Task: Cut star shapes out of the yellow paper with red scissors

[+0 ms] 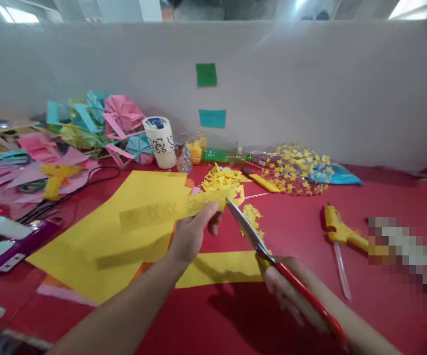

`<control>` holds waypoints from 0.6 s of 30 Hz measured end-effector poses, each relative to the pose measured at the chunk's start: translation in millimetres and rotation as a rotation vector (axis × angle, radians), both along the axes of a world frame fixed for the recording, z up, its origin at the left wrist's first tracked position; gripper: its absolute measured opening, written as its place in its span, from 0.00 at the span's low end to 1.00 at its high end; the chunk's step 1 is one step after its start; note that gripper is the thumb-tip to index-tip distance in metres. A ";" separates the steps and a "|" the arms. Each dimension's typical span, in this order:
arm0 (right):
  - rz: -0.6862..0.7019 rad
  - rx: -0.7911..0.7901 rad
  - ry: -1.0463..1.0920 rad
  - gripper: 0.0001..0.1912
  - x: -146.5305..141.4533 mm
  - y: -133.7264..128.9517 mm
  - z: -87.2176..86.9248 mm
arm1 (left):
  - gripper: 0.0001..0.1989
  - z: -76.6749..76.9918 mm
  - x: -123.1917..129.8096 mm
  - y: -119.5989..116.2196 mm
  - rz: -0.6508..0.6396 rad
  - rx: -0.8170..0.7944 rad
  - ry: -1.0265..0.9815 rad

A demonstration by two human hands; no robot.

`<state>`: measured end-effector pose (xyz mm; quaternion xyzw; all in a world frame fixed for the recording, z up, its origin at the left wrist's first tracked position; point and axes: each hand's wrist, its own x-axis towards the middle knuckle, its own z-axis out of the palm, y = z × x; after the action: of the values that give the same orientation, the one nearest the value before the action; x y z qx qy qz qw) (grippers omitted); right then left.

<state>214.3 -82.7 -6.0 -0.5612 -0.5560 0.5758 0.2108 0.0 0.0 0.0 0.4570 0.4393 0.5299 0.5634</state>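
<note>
My left hand (pixel 194 227) pinches a yellow paper strip (pixel 154 212) with star outlines drawn along it and a star-shaped hole near its right end. In my right hand (pixel 283 281) is a pair of scissors (pixel 250 229) with red handles; the blade tips meet the strip's lower edge beside my left fingers. Under the strip lie large yellow paper sheets (pixel 124 241). Another yellow strip (pixel 220 268) rests flat on the table below my hands. Small cut yellow stars (pixel 252 219) lie just right of the blades, and a heap of yellow scraps (pixel 220 178) sits behind.
A red table (pixel 294 222) runs up to a grey wall. Yellow glue guns (pixel 337 227) (pixel 54 180) lie on both sides. At the back stand a white cup (pixel 160 143), a green bottle (pixel 216 155), a yellow cutter (pixel 265 183) and a star-covered clear bottle (pixel 294 167). Paper crafts (pixel 120 116) crowd the left.
</note>
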 end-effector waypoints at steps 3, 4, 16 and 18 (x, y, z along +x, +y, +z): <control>-0.013 -0.013 0.075 0.29 -2.6 -3.6 3.5 | 0.19 11.0 14.1 -10.9 -0.082 0.038 0.077; -0.016 -0.008 0.094 0.29 -4.0 -4.8 5.0 | 0.20 15.1 18.1 -14.6 -0.088 0.057 0.100; -0.025 0.067 0.232 0.32 -28.0 -14.7 18.1 | 0.24 21.0 34.4 -37.1 0.021 0.146 0.263; -0.019 0.071 0.263 0.31 -30.8 -15.9 15.7 | 0.25 18.5 34.8 -37.6 -0.017 0.133 0.251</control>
<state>183.4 -98.6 9.7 -0.4783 -0.5380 0.6224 0.3072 34.8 -37.6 18.5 0.5598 0.4664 0.4914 0.4771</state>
